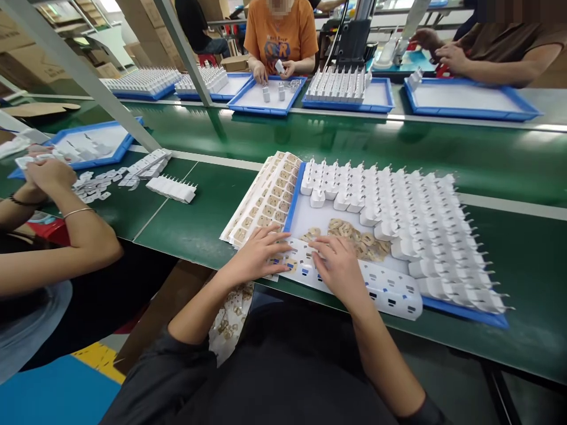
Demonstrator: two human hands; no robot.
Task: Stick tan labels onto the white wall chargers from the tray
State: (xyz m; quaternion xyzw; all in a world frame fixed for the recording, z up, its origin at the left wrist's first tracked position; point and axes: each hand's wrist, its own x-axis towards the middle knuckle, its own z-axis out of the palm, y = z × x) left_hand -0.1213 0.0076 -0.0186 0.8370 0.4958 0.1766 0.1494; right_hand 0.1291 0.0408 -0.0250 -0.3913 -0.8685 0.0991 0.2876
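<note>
A long white perforated plastic strip [390, 289] lies across the front edge of a blue-rimmed tray [295, 200]. My left hand [261, 254] rests on the strip's left end, fingers stretched out, near a small tan piece. Over the strip's middle is my right hand [339, 265], its fingers spread and thumb apart. Just behind it, a heap of tan cut-out pieces [358, 239] lies on the tray floor. Rows of white plug housings [407, 212] with upright metal pins fill the tray's back and right. Left of the tray, sheets of tan stickers [270, 200] are stacked.
To the left, a co-worker's hands [48, 171] handle white parts beside another blue tray [119, 150]. A row of plugs [172, 189] stands on the green table between us. Across the bench, people work at more blue trays [266, 107]. A slanted metal post [97, 77] crosses the upper left.
</note>
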